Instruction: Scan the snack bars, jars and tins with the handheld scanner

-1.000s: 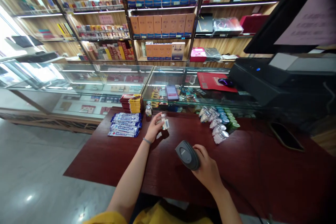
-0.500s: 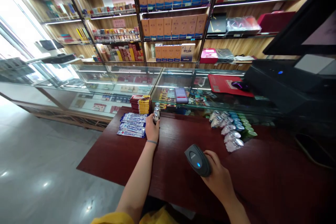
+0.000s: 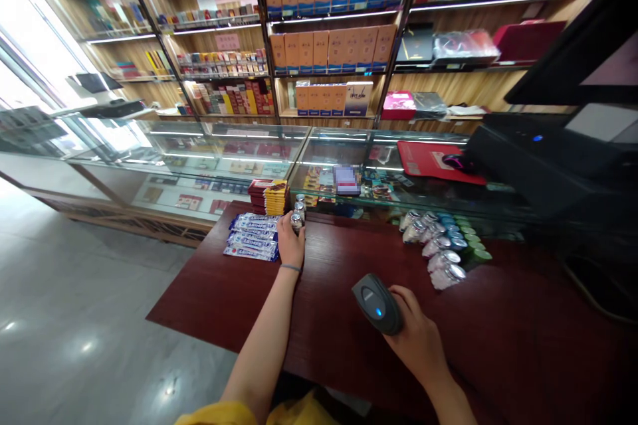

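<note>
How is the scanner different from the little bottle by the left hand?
The scanner is much bigger than the little bottle. The scanner is dark gray with a blue light; the bottle has a silvery top. The scanner is held in the right hand; the bottle is at the left hand, its grip unclear. Both have a hand at them.

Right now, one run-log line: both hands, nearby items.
left hand: fingers around silver-capped jar, beside blue-white packets | right hand: gripping scanner, blue light lit | table: more small jars, right side
</note>
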Action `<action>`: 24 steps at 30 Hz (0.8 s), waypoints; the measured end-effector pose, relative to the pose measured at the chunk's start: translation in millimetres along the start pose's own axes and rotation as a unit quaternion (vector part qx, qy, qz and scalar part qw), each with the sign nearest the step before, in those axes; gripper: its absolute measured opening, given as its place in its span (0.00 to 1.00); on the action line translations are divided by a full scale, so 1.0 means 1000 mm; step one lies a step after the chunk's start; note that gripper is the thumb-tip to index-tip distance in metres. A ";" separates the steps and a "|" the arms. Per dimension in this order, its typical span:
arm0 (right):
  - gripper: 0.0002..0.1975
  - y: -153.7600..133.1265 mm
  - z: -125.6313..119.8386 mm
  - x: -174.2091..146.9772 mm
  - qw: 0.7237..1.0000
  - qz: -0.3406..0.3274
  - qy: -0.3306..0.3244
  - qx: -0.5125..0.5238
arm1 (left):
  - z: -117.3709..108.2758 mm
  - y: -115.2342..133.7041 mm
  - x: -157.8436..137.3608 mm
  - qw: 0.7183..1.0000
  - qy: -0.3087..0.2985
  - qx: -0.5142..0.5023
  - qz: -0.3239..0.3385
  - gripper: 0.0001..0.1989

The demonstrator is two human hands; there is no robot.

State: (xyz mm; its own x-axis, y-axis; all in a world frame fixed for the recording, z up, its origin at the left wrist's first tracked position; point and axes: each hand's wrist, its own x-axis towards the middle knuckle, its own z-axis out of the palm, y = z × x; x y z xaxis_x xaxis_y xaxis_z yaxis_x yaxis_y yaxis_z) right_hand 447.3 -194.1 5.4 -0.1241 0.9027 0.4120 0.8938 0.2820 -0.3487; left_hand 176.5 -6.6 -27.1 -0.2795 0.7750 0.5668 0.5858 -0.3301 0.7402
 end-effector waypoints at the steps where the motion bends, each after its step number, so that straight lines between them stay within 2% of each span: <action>1: 0.17 0.000 0.000 0.000 1.000 0.000 0.003 0.001 | 0.000 0.001 0.000 1.000 0.005 -0.002 0.001 0.29; 13: 0.17 0.001 -0.010 0.003 0.999 0.018 0.035 0.010 | -0.002 0.020 -0.011 0.998 0.043 -0.031 0.031 0.22; 18: 0.18 0.004 -0.023 0.002 0.998 0.040 0.042 0.008 | 0.012 0.032 -0.025 0.991 -0.006 -0.120 0.056 0.20; 24: 0.19 0.018 -0.036 -0.004 0.994 0.086 0.067 0.002 | 0.038 0.063 -0.038 0.978 -0.087 -0.165 0.096 0.22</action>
State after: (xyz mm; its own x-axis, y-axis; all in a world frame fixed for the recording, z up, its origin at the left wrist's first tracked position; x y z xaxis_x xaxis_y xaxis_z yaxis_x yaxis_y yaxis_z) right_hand 479.5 -204.2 27.2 0.0884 0.8862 0.4548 0.8952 0.1296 -0.4265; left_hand 252.8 -36.1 -15.9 -0.0390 0.7525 0.6574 0.3289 -0.6116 0.7195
